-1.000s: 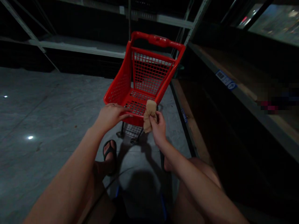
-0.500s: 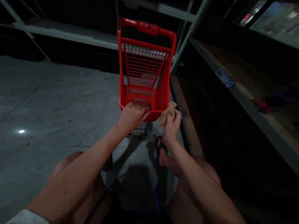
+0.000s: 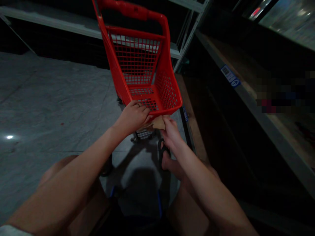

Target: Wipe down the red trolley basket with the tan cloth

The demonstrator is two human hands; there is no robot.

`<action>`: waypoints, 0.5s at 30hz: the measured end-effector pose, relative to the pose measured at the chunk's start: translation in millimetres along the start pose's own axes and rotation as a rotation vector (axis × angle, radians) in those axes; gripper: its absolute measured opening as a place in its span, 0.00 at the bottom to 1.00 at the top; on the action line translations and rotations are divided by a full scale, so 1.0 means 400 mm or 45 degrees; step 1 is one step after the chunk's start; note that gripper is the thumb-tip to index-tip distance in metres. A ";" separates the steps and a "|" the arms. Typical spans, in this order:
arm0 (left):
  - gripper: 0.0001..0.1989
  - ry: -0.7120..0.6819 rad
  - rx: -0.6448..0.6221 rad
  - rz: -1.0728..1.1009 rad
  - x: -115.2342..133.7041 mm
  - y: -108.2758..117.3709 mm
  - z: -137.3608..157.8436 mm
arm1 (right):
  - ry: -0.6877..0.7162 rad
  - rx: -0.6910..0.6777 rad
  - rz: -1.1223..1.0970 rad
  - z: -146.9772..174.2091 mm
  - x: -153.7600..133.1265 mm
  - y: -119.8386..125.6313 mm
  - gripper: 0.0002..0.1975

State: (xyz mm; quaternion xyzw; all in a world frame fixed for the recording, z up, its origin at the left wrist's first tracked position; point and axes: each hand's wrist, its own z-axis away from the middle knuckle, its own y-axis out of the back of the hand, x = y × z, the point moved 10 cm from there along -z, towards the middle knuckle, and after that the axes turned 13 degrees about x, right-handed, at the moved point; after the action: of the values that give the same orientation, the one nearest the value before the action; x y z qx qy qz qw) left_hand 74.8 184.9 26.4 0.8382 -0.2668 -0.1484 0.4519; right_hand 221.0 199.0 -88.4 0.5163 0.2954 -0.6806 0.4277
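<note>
A red plastic shopping cart [image 3: 168, 88] with grid walls stands before me, its handle at the far side. My left hand [image 3: 134, 114], with a ring on one finger, grips the near rim of the basket from above. Just right of it, my right hand [image 3: 169, 127] pinches a tan cloth [image 3: 158, 123] against the outside of the basket, below the rim. Part of the cloth stretches left under my left hand. Inside the basket I see only the red slotted bottom.
Along the right runs a dark shelf unit [image 3: 248, 95] with a blue-and-white label [image 3: 230, 76] on its edge. Behind the cart is a pale metal shelf frame [image 3: 61, 24]. My sandalled foot [image 3: 164, 154] rests on the grey floor [image 3: 73, 95] close to the cart.
The cart has turned and leans differently, its handle now further left and nearer. My right hand has moved the cloth left along the basket's near side, close to my left hand.
</note>
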 end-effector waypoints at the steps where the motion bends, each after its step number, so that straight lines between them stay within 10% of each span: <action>1: 0.14 -0.005 0.001 -0.001 0.008 -0.002 -0.004 | 0.126 0.045 -0.001 -0.004 -0.059 0.029 0.11; 7: 0.15 0.013 0.037 0.001 0.024 -0.009 -0.016 | 1.122 -0.022 0.514 0.084 -0.299 0.014 0.09; 11: 0.14 0.026 0.049 0.058 0.020 -0.009 -0.011 | 1.399 -0.221 0.883 0.102 -0.275 -0.055 0.13; 15: 0.14 0.036 0.052 0.085 0.011 -0.007 -0.006 | 1.478 -0.145 0.936 0.007 -0.284 0.008 0.18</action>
State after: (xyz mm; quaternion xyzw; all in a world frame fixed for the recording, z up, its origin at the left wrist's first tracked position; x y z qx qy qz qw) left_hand 80.5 185.3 25.2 0.8400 -0.2910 -0.1157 0.4430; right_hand 233.9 226.8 20.9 0.8406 0.3176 -0.0880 0.4298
